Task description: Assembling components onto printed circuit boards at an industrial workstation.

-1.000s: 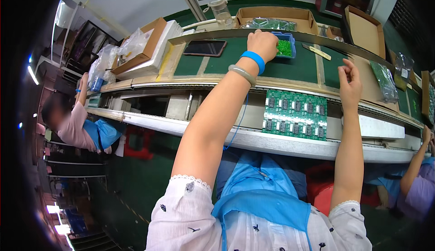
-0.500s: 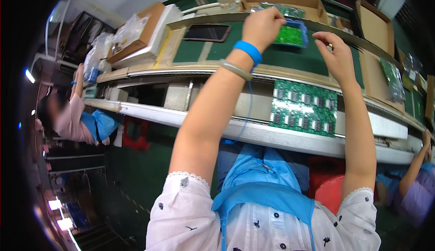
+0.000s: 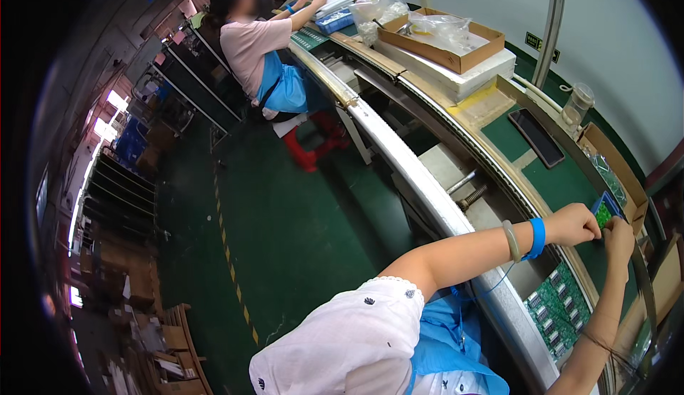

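Observation:
My left hand (image 3: 573,225) and my right hand (image 3: 618,241) come together at the near side of a small blue bin (image 3: 597,201) of bright green parts (image 3: 603,215). Both hands are closed with fingertips pinched; anything between them is too small to make out. A blue wrist strap (image 3: 537,239) with a thin cord and a pale bangle (image 3: 511,241) sit on my left wrist. Below my hands, a green circuit board (image 3: 558,311) with rows of black and white components lies across the line's rails, its right part hidden by my right forearm.
A dark phone (image 3: 536,137) lies on the green bench. Beyond it are a lidded clear jar (image 3: 578,103) and a brown carton (image 3: 456,52) on a white foam box (image 3: 467,81). To the left, a co-worker (image 3: 260,46) sits by a red stool (image 3: 313,146).
The view has swung left, bringing the co-worker and aisle into fuller sight. My hands, apart before near the bin, are now together beside it, and the right fingers have closed.

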A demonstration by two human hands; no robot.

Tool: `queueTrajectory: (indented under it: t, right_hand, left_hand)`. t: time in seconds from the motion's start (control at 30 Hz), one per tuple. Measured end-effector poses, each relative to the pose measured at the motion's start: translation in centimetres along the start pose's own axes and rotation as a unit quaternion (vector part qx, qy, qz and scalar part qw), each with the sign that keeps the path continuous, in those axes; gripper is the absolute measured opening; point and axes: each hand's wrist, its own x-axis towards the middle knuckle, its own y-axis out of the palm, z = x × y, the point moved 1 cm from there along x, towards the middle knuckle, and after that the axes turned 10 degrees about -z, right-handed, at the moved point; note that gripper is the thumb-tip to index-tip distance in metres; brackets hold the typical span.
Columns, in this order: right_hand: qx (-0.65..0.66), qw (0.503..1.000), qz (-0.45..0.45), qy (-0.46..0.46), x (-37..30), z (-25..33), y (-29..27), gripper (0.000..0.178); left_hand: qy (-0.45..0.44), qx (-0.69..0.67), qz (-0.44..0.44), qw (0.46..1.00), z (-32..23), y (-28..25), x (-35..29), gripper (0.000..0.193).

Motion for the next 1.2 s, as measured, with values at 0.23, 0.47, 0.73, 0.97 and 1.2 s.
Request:
queueTrajectory:
  t: [0.23,0.47,0.73,0.97,1.2]
  right_hand:
    - [0.044,0.997,-0.066,0.014,-0.5,0.1,0.1,0.012]
    - [0.138,0.981,-0.126,0.050,-1.9,-1.4,0.6,0.015]
    - [0.391,0.901,-0.131,0.134,-5.1,1.8,-4.2,0.021]
    - [0.504,0.824,-0.048,0.255,-12.6,1.2,-6.3,0.021]
    - [0.550,0.795,-0.029,0.253,-15.3,2.4,-5.3,0.019]
  left_hand:
    - [-0.043,-0.048,0.006,0.998,0.7,-0.3,-0.8,0.017]
    - [-0.050,-0.057,0.021,0.997,1.1,0.7,-0.8,0.011]
    - [-0.092,-0.030,0.004,0.995,0.3,-1.5,-1.0,0.014]
    - [-0.178,-0.029,0.106,0.978,0.2,0.8,-1.6,0.018]
    - [-0.122,-0.003,0.128,0.984,0.1,0.7,-2.8,0.018]
